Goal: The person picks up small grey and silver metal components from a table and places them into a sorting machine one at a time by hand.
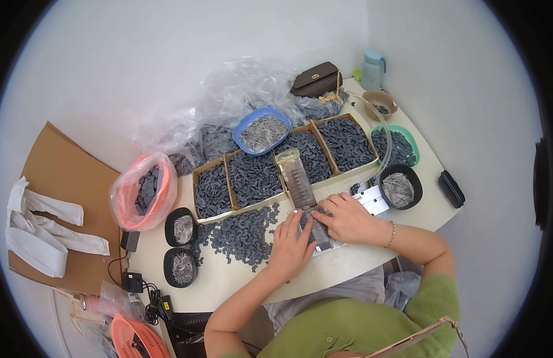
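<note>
A metal fixture [373, 201] lies at the table's front edge, with a long slotted strip [299, 184] running from it toward the boxes. My left hand [291, 247] rests on the fixture's left side, fingers stretched out and slightly apart. Its fingertips touch the edge beside the strip's near end. My right hand [352, 222] lies over the fixture from the right, fingers bent and tips together at the strip; any small part between them is hidden. Small dark grey parts [243, 235] are heaped on the table left of my hands.
A divided cardboard box [240, 210] of grey parts stands behind. Bowls of metal pins surround it: a blue tray [236, 132], a black bowl [417, 182] at right, two black bowls [169, 230] [168, 271] at left. A pink basket [122, 203], green bowl [412, 138] and black case [451, 189] stand farther out.
</note>
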A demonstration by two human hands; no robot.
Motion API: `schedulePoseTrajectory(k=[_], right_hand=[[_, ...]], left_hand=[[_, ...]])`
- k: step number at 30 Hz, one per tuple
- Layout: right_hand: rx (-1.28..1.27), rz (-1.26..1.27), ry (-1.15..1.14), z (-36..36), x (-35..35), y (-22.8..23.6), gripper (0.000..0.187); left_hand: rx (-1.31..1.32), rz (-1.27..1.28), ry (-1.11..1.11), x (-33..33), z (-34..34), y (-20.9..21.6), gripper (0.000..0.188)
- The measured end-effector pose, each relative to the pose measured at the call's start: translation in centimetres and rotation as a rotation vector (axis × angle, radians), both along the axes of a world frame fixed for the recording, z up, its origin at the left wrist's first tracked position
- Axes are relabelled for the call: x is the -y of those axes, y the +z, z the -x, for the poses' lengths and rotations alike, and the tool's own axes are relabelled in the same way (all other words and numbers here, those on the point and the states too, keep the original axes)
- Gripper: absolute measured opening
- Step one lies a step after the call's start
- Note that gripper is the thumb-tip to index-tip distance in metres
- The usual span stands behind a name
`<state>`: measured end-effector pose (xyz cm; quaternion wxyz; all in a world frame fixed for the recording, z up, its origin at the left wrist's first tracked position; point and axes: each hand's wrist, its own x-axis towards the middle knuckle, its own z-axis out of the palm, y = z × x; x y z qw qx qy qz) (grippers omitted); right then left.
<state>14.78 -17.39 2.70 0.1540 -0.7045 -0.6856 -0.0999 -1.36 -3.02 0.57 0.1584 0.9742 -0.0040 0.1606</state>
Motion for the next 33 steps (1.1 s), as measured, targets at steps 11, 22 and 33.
schedulePoseTrajectory(k=[11, 22, 33], right_hand=[[0.007, -0.044, 0.022, 0.7, 1.2, -0.4, 0.047], [-0.149, -0.092, 0.060, 0.2, 1.8, 0.3, 0.035], [-0.159, -0.087, 0.060, -0.5, 0.9, -0.9, 0.036]], left_hand=[[0.046, 0.037, -0.054, 0.3, 1.1, 0.6, 0.046], [-0.009, 0.070, -0.069, 1.4, 1.6, 0.6, 0.050], [-0.102, 0.001, 0.010, 1.4, 1.3, -0.1, 0.058]])
